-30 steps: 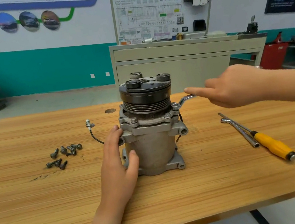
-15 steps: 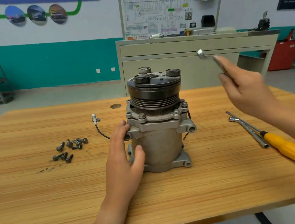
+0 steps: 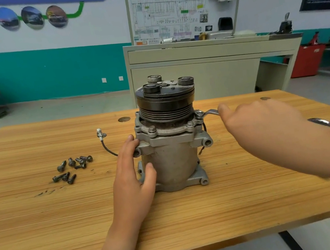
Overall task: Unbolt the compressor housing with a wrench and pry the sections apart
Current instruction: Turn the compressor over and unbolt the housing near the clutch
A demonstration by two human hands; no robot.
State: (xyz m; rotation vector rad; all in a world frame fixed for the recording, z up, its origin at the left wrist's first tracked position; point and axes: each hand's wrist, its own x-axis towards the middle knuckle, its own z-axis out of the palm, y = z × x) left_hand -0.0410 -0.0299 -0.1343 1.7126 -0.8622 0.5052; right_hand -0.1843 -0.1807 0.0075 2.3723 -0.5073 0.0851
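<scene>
A grey metal compressor (image 3: 174, 162) stands upright mid-table, its black pulley (image 3: 165, 100) on top and bolts around the flange below it. My left hand (image 3: 132, 174) holds the housing's left side, fingers at the flange ear and thumb on the body. My right hand (image 3: 255, 122) grips a silver wrench (image 3: 207, 114) whose ring end sits on a bolt at the flange's right. Most of the wrench handle is hidden in that hand.
Several loose bolts (image 3: 73, 167) lie on the wooden table (image 3: 45, 221) to the left. A black wire with a connector (image 3: 101, 135) trails from the compressor. A tool's metal end (image 3: 320, 121) shows past my right forearm. A beige cabinet (image 3: 205, 70) stands behind.
My right hand lifted the wrench off, up beside the pulley, then brought it down again onto the bolt at the flange's right. My left hand stayed on the housing.
</scene>
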